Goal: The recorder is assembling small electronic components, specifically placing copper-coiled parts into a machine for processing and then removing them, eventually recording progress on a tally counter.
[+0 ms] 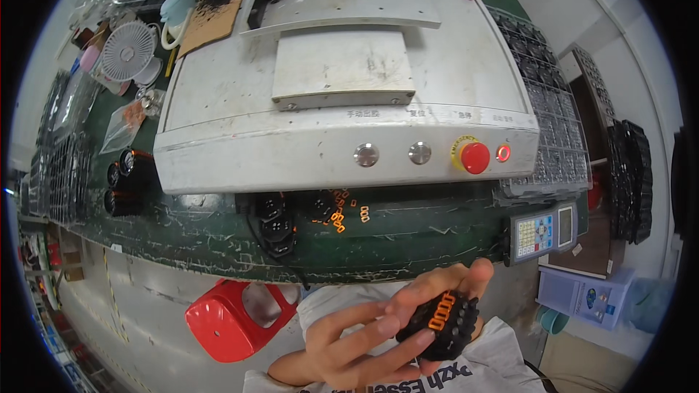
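Observation:
In front of my shirt, near the table's front edge, I hold a rounded black plastic part [460,331] with knobbly edges. A row of small orange rings [441,311] runs along its upper face. My right hand [455,280] is closed around the part from its far side, with part of the hand hidden behind it. My left hand [364,342] comes in from the left, its fingers stretched out and apart. One left fingertip touches the part beside the orange rings. Whether the left fingertips carry something small I cannot make out.
Loose orange rings [338,217] and several black parts [277,225] lie on the green table [408,244]. A white machine [328,149] with a red stop button [475,158] stands behind. At right are a keypad controller [542,233] and stacked clear trays [550,131]; a red stool [226,327] stands left.

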Demonstrator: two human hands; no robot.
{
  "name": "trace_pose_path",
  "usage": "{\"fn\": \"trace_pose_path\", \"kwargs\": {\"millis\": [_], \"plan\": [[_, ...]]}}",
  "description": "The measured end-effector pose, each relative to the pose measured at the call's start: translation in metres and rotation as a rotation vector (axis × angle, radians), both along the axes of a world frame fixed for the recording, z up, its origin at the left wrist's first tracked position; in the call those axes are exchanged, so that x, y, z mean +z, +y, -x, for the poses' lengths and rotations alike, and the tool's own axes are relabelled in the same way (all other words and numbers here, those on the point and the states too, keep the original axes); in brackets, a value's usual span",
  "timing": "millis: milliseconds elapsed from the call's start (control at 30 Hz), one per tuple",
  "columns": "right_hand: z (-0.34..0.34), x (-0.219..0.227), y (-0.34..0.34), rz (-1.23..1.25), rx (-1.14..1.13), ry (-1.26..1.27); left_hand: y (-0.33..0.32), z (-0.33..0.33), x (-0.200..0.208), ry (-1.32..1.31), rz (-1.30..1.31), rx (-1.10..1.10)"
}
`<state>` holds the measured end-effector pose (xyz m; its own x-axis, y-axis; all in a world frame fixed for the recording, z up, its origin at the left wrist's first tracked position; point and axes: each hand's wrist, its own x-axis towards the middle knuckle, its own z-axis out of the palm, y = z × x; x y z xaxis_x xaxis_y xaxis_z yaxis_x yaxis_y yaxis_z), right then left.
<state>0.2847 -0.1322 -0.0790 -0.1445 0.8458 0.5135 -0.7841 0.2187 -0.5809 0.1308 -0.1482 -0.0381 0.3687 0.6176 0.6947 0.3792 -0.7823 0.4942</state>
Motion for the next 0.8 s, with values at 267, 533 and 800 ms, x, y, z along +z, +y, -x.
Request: {"fn": "trace_pose_path", "kwargs": {"millis": [267, 533, 800], "plan": [[-0.01, -0.004, 0.001, -0.116, 0.01, 0.009, 0.0, 0.007, -0.01, -0.091, -0.101, -0.097], [-0.016, 0.009, 0.014, -0.055, 0.018, -0.147, -0.014, 0.006, -0.022, -0.361, 0.277, -0.057], [-0.008, 0.009, 0.026, -0.257, -0.381, -0.699, 0.006, 0.009, -0.016, -0.745, 1.227, -0.225]]}}
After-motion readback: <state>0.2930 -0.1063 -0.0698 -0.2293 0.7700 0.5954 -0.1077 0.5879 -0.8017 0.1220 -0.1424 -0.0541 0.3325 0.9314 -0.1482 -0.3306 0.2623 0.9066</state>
